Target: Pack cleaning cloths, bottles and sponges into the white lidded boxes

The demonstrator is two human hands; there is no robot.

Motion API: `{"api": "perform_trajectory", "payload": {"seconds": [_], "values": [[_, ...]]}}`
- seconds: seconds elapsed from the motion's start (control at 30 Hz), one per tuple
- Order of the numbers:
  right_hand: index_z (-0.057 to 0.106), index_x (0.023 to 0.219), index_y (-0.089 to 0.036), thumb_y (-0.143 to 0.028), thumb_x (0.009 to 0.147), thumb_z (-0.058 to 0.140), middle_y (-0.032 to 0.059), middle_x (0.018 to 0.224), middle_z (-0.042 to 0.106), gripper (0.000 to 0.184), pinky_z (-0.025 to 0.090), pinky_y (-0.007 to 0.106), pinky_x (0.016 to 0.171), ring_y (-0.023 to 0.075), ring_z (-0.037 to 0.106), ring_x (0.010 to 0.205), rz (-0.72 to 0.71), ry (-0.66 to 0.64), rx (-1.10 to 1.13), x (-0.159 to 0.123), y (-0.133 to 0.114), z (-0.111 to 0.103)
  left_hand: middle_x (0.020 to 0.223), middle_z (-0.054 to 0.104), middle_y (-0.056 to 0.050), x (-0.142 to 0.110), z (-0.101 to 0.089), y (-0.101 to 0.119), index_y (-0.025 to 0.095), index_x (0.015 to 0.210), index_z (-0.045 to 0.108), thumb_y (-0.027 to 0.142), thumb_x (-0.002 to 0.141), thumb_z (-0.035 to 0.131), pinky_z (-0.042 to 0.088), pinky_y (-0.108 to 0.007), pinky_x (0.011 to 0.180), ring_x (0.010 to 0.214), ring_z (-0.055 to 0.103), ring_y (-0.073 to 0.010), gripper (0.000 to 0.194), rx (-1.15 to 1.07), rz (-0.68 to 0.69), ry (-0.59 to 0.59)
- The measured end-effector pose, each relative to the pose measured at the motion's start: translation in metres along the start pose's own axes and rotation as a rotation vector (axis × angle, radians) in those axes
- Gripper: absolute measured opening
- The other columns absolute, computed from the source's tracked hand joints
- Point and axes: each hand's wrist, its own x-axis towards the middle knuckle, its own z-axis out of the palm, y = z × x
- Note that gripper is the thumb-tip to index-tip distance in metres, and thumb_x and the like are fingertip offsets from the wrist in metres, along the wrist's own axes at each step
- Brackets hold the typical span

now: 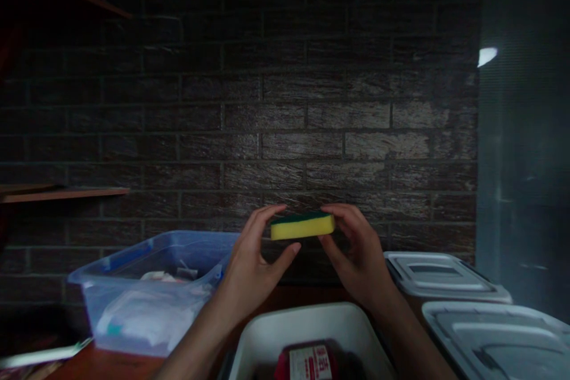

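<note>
A kitchen sponge [303, 227], yellow foam with a dark green scouring layer on top, is held up level in front of the brick wall. My right hand [358, 249] grips its right end, fingers over the top and thumb at the underside. At the left end is my left hand [256, 255], its fingers curved along the top edge and its thumb just under the foam. Below both hands stands a white open bin [307, 316]. Inside it lies a dark red package [307, 362] with a white printed label, partly cut off by the frame's bottom.
To the left sits a clear blue plastic tub [155, 249] with white bagged items. Two grey-white lids [445, 273] lie on the right. Wooden shelves [66, 195] jut out at the left, and a translucent panel [521, 160] stands at the right.
</note>
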Motion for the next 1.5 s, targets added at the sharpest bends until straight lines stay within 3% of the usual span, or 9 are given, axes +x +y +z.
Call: {"api": "perform_trajectory", "payload": {"seconds": [0.1, 0.33, 0.6, 0.87, 0.97, 1.13, 1.27, 1.4, 1.5], "values": [[0.064, 0.131, -0.028, -0.011, 0.091, 0.062, 0.008, 0.128, 0.058, 0.044, 0.053, 0.039, 0.103, 0.0226, 0.059, 0.122, -0.03, -0.048, -0.054, 0.001, -0.007, -0.003, 0.139, 0.057, -0.004, 0.0, -0.001, 0.007, 0.034, 0.141, 0.053, 0.028, 0.09, 0.073, 0.041, -0.04, 0.113, 0.131, 0.053, -0.024, 0.055, 0.134, 0.061, -0.048], [0.065, 0.135, -0.03, -0.009, 0.087, 0.066, 0.0072, 0.13, 0.058, 0.053, 0.051, 0.039, 0.106, 0.0221, 0.059, 0.122, -0.049, -0.078, -0.031, 0.002, -0.009, -0.003, 0.128, 0.065, -0.003, 0.001, 0.001, -0.005, 0.032, 0.13, 0.062, 0.02, 0.097, 0.063, 0.047, -0.036, 0.104, 0.122, 0.06, -0.0211, 0.035, 0.046, 0.048, -0.099], [0.068, 0.131, -0.028, -0.011, 0.087, 0.071, 0.0067, 0.128, 0.061, 0.047, 0.056, 0.037, 0.099, 0.021, 0.061, 0.118, 0.011, -0.094, 0.124, 0.002, -0.004, -0.001, 0.132, 0.067, -0.007, -0.001, 0.011, -0.023, 0.026, 0.123, 0.065, 0.009, 0.088, 0.062, 0.043, -0.046, 0.113, 0.127, 0.061, -0.0265, 0.039, -0.237, -0.079, -0.039], [0.071, 0.125, -0.029, -0.019, 0.081, 0.082, 0.0036, 0.115, 0.068, 0.046, 0.052, 0.031, 0.079, 0.0181, 0.063, 0.099, -0.005, -0.128, 0.05, 0.003, -0.011, -0.002, 0.127, 0.066, -0.007, 0.002, 0.014, -0.006, 0.023, 0.108, 0.061, 0.014, 0.085, 0.071, 0.051, -0.036, 0.1, 0.119, 0.064, -0.024, 0.028, -0.44, -0.157, -0.058], [0.073, 0.124, -0.03, -0.023, 0.081, 0.083, 0.0033, 0.112, 0.068, 0.044, 0.05, 0.03, 0.072, 0.0166, 0.062, 0.089, -0.011, -0.16, 0.041, 0.001, -0.012, -0.003, 0.125, 0.067, -0.007, 0.002, 0.016, -0.002, 0.023, 0.105, 0.06, 0.016, 0.083, 0.074, 0.052, -0.035, 0.096, 0.116, 0.065, -0.0243, 0.028, -0.414, -0.166, -0.079], [0.073, 0.125, -0.032, -0.025, 0.086, 0.079, 0.005, 0.119, 0.067, 0.04, 0.051, 0.031, 0.076, 0.0198, 0.064, 0.101, -0.041, -0.225, 0.035, 0.0, -0.017, -0.005, 0.122, 0.067, -0.007, -0.001, 0.018, -0.007, 0.024, 0.114, 0.064, 0.009, 0.08, 0.073, 0.048, -0.038, 0.101, 0.117, 0.063, -0.0257, 0.038, -0.173, -0.081, -0.1], [0.07, 0.13, -0.033, -0.024, 0.088, 0.076, 0.0053, 0.122, 0.065, 0.043, 0.053, 0.032, 0.079, 0.0206, 0.063, 0.104, -0.05, -0.249, 0.034, 0.0, -0.021, -0.005, 0.117, 0.07, -0.006, -0.001, 0.016, -0.007, 0.024, 0.116, 0.066, 0.016, 0.081, 0.077, 0.051, -0.036, 0.093, 0.108, 0.066, -0.0252, 0.037, -0.212, -0.101, -0.099], [0.063, 0.138, -0.031, -0.018, 0.086, 0.073, 0.0071, 0.128, 0.062, 0.055, 0.054, 0.035, 0.083, 0.0218, 0.062, 0.107, -0.05, -0.139, 0.02, 0.001, -0.02, -0.004, 0.107, 0.072, -0.003, 0.002, 0.016, -0.006, 0.024, 0.112, 0.067, 0.025, 0.082, 0.079, 0.054, -0.032, 0.082, 0.095, 0.069, -0.0221, 0.032, -0.306, -0.196, -0.038], [0.066, 0.132, -0.029, -0.018, 0.089, 0.068, 0.0085, 0.128, 0.062, 0.044, 0.055, 0.039, 0.09, 0.0245, 0.061, 0.115, 0.0, 0.042, -0.006, 0.002, -0.014, -0.005, 0.114, 0.072, -0.005, 0.003, 0.016, -0.009, 0.023, 0.11, 0.066, 0.03, 0.081, 0.082, 0.056, -0.034, 0.086, 0.1, 0.069, -0.0232, 0.034, -0.338, -0.225, 0.03]]}}
